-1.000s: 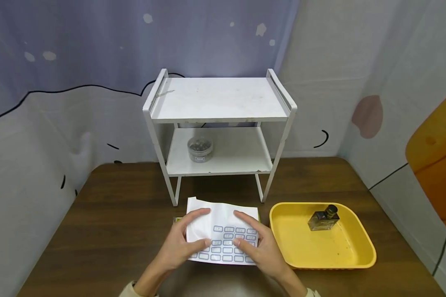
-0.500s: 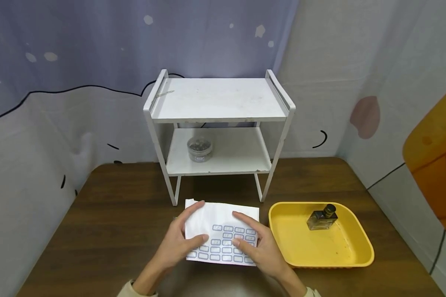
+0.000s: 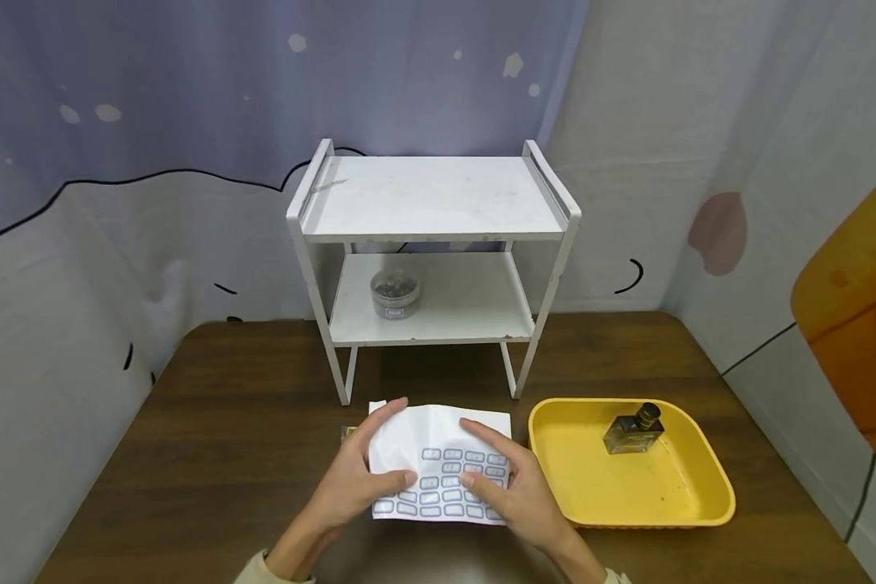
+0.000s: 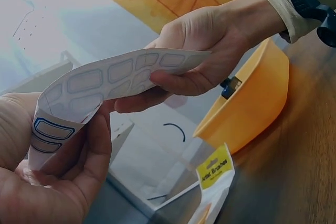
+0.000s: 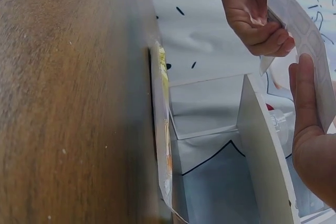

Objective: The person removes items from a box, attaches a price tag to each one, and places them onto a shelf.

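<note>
A white sheet of blue-bordered sticker labels [image 3: 423, 430] is held between both hands above the table. My left hand [image 3: 350, 474] grips its left side, thumb in front. In the left wrist view, the sheet [image 4: 86, 80] curls sharply round at the left hand's [image 4: 63, 182] fingers. My right hand [image 3: 507, 478] holds the right side, thumb on the printed face. The right wrist view shows the right hand [image 5: 310, 145] at one end of the bent sheet [image 5: 307, 38] and the left hand [image 5: 257, 19] at the other. Beneath lies a pack marked "Artist Brushes" [image 4: 216, 174], mostly hidden in the head view.
A white two-tier shelf [image 3: 438, 195] stands behind the hands. On its lower tier sits a clear round tub [image 3: 395, 294] with grey contents. To the right, a yellow tray [image 3: 613, 495] contains a dark-capped glass bottle [image 3: 633, 434]. Fabric curtains [image 3: 190, 259] hang behind the brown table [image 3: 212, 405].
The sheet shifted slightly left, then back right, and its top edge now bows more. The left hand's fingers have moved a little up its edge; the right hand keeps nearly the same hold.
</note>
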Action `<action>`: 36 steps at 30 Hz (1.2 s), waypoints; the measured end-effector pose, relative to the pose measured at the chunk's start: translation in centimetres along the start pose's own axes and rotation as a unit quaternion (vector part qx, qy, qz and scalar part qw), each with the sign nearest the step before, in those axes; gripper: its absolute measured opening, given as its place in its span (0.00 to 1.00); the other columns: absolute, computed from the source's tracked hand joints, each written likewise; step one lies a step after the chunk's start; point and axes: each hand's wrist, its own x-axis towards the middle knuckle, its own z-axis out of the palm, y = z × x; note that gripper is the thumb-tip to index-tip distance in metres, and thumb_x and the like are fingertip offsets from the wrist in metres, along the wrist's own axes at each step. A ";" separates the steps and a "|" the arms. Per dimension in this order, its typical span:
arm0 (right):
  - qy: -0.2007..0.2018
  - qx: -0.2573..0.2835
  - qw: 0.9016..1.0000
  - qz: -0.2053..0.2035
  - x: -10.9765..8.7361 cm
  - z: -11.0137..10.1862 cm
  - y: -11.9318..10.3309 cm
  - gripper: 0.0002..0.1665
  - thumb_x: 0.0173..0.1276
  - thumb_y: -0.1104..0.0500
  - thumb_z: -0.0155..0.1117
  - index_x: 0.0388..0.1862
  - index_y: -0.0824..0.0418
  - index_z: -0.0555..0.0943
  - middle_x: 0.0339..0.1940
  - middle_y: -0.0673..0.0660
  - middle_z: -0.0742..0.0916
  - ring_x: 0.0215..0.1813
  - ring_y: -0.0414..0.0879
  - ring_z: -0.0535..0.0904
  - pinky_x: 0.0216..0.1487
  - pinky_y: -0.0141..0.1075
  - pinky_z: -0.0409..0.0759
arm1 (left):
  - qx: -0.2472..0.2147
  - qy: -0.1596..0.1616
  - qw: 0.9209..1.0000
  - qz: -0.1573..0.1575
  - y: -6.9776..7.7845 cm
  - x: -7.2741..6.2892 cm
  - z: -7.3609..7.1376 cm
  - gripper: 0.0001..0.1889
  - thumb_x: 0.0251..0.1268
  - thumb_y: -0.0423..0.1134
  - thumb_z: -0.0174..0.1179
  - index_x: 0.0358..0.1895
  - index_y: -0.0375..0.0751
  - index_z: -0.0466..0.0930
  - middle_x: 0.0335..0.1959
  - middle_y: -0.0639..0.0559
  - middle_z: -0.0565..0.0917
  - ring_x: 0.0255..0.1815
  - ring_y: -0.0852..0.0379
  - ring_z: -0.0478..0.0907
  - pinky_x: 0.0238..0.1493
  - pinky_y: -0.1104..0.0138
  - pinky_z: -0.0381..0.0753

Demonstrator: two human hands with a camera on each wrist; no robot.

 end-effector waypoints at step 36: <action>0.053 -0.040 0.998 -0.005 0.0 0.1 0.5 0.32 0.67 0.73 0.61 0.71 0.70 0.69 0.53 0.76 0.83 0.43 0.39 0.88 0.34 0.42 0.86 | 0.417 0.254 0.817 0.306 -1.6 0.1 1.3 0.52 0.21 0.38 0.87 0.64 0.43 0.75 0.76 0.30 0.55 0.75 0.35 0.53 0.75 0.71 0.50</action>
